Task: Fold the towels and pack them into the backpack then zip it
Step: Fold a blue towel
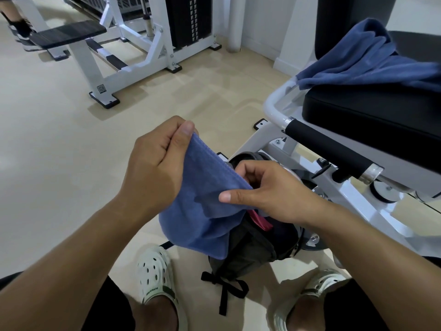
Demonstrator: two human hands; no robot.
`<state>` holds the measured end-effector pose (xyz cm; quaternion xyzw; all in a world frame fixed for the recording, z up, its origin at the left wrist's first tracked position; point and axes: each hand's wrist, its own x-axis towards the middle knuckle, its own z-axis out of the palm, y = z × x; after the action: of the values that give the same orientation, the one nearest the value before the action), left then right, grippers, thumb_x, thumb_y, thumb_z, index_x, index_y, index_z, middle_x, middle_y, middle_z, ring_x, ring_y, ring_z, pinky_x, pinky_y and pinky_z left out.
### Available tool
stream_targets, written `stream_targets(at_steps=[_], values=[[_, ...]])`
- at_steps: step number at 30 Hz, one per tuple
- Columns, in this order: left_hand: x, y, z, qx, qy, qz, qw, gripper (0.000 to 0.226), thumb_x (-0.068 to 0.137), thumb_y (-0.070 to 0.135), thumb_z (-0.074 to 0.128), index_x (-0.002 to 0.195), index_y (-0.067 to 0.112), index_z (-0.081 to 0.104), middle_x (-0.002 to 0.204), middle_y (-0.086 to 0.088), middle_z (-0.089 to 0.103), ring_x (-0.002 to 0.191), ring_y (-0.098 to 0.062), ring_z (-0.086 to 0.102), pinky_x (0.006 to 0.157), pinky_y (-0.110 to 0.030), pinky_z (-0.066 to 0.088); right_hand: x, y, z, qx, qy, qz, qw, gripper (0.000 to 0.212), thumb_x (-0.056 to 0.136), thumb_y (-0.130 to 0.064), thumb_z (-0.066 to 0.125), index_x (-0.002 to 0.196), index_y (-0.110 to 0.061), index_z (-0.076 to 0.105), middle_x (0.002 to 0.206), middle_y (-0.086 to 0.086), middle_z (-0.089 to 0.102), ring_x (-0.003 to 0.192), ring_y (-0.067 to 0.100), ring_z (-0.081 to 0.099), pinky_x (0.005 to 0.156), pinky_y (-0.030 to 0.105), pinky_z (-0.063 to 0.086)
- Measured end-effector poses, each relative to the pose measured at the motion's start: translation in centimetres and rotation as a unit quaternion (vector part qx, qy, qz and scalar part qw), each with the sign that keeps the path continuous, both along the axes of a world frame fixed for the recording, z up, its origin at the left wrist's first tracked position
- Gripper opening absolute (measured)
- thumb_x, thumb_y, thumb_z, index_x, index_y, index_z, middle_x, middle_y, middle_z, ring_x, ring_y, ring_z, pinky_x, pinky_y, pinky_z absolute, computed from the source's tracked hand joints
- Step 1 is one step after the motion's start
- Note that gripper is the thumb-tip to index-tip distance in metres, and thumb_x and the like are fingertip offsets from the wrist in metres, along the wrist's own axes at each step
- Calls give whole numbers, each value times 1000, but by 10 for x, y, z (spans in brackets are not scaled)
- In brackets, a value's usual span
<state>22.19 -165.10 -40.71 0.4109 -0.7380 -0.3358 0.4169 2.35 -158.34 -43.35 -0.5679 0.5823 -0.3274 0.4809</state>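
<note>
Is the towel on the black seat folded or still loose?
Loose: the towel on the seat lies bunched in uneven ridges across the black seat.

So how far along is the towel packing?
Midway at best. Both hands, left hand and right hand, grip a folded blue towel over the open backpack on the floor. Whether it already holds towels is hidden. A second blue towel lies crumpled on the bench seat, unfolded. Zipping comes last.
</note>
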Motion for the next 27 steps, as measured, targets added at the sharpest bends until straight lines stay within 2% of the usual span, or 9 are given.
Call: stream_targets(at_steps=[3,8,11,14,18,21,25,27], values=[[1,0,-3,1,-10,7,1000,34,106,27,39,77,17,55,72,-6,54,61,-7,45,56,-10,35,-3,-2,-1,-11,-7,-27,1000,34,77,-25,89,75,-15,57,71,3,59,65,13,56,63,29,46],[0,2,-3,6,-10,20,1000,35,109,22,39,79,15,55,73,-7,53,60,-4,45,55,-9,36,-1,0,1,13,-7,-20,1000,40,77,-25,89,73,-10,52,61,-4,49,50,7,43,49,18,37],[0,1,-2,4,-12,28,1000,35,109,22,39,78,17,54,74,-8,53,60,-4,44,54,-9,35,-2,1,3,-11,12,-7,1000,45,79,-22,87,73,1,49,65,-5,56,57,3,54,58,17,43],[0,1,-2,0,-16,30,999,35,109,23,39,78,19,53,74,-8,53,60,-8,43,55,-10,35,-2,2,7,-8,39,6,999,38,77,-29,89,81,-3,61,78,1,69,73,14,65,70,27,51],[2,1,-2,-1,-8,33,999,33,107,26,38,80,18,55,75,-7,55,67,-16,47,56,-11,36,2,3,10,-1,14,14,1000,19,88,-26,78,84,-9,71,73,-9,68,67,1,60,66,13,47],[2,0,-1,-3,-5,33,999,33,105,30,37,81,19,55,75,-7,56,69,-18,49,58,-13,36,2,3,10,7,-3,7,1000,15,95,-21,71,85,-12,76,68,-15,69,60,-6,59,61,9,44],[4,-1,-2,-3,-3,23,1000,34,105,29,37,80,15,55,73,-7,54,65,-16,46,56,-12,34,2,2,6,-16,18,-50,998,2,87,-20,80,86,-20,81,75,-9,78,65,-3,69,60,10,48],[4,0,-1,2,-5,19,1000,35,105,29,37,80,12,56,72,-8,53,63,-14,45,56,-11,34,1,1,5,-13,13,-101,995,8,80,-20,87,87,-19,83,76,-6,79,65,-1,71,59,12,50]])
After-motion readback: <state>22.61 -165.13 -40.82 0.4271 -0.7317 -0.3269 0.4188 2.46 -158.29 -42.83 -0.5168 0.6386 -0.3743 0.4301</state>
